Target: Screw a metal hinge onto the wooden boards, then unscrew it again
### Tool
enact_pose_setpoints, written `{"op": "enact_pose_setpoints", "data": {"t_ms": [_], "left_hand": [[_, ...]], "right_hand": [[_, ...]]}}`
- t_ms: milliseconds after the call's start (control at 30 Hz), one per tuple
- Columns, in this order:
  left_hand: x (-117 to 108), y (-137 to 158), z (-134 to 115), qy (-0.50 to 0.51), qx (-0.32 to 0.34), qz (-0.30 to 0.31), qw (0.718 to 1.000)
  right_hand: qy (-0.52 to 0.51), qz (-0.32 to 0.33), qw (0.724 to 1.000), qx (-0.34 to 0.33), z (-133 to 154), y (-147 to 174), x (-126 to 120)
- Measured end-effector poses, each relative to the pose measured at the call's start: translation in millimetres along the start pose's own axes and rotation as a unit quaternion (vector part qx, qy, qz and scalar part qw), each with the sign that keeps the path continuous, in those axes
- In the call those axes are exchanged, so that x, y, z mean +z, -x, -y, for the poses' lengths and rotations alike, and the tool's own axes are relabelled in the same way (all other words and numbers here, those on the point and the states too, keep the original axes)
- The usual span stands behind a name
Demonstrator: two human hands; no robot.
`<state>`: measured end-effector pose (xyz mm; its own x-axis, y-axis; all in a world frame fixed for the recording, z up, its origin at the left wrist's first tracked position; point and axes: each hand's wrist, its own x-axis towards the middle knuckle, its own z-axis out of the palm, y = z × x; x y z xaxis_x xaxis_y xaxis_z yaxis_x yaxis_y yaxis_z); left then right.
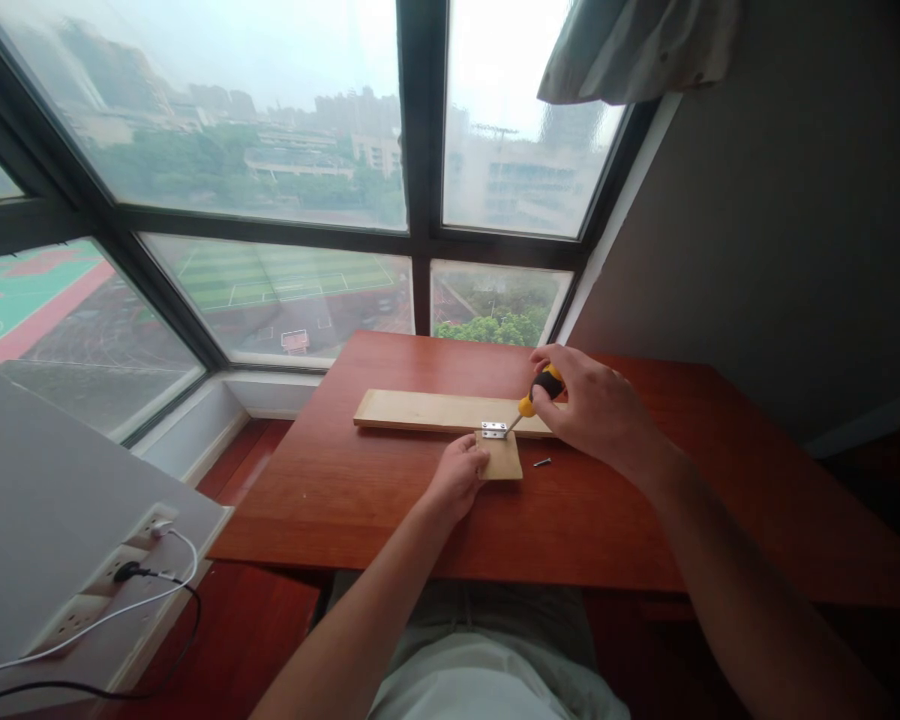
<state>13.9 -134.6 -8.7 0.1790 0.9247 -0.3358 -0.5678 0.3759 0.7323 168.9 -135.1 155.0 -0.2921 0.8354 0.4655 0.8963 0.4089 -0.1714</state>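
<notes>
My left hand (461, 472) grips the left edge of a small square wooden board (504, 462). A silver metal hinge (493, 430) lies across that board's far edge, beside a long pale wooden plank (420, 408). In my right hand (589, 405) is a yellow and black screwdriver (546, 384), fingers closed round its handle. Its shaft slants down to the left, and the tip meets the hinge's right side; whether it sits in a screw head is too small to tell. One loose screw (542, 462) rests on the table to the right of the small board.
The reddish-brown table (330, 500) stands against large dark-framed windows (424, 200). At the lower left, white and black cables (187, 585) run from wall sockets (116, 570). A curtain (637, 50) hangs at the upper right.
</notes>
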Motion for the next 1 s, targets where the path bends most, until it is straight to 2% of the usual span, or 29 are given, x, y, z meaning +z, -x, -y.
{"op": "enact_pose_setpoints", "data": {"t_ms": [167,433,633,1000], "left_hand": [[-1.2,-1.6,0.8,-0.007,-0.002,-0.003,1.000],[-4.1,-3.7,3.7,-0.005,0.003,0.005,1.000],[-2.7,-2.5,2.1,-0.007,-0.001,-0.004,1.000],[0.9,1.1,-0.9,-0.004,-0.001,-0.008,1.000]], "right_hand": [[0.024,0.005,1.000,0.013,-0.9,-2.3,-0.6],[-0.015,0.002,1.000,0.000,0.3,1.4,-0.7],[0.031,-0.002,0.999,0.022,0.7,-0.3,-1.6],[-0.009,-0.005,1.000,0.009,-0.4,2.3,-1.9]]}}
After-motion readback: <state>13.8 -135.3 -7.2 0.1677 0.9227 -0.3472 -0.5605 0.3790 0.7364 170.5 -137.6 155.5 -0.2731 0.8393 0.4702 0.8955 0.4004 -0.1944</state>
